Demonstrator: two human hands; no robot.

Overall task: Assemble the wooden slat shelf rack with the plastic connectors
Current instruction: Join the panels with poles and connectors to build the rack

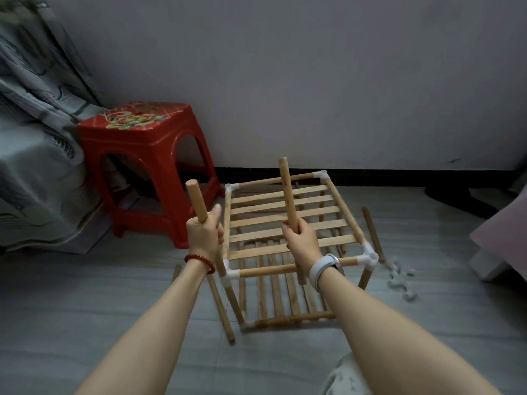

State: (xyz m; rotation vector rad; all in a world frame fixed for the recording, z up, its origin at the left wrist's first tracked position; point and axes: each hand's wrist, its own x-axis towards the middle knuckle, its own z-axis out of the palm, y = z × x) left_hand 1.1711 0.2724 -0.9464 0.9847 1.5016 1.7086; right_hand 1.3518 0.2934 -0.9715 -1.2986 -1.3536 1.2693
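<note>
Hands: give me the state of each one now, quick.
Left hand: closed around a wooden dowel, held upright by the rack's near-left corner.
Right hand: closed around another dowel, upright over the rack's slats.

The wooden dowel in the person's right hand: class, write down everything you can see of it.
The dowel is a round, pale wooden rod with plain cut ends. It stands nearly upright, tilted slightly left, above the slat rack. The right hand grips it below its middle; its lower end shows beneath the wrist. Nothing else visibly touches it.
</note>
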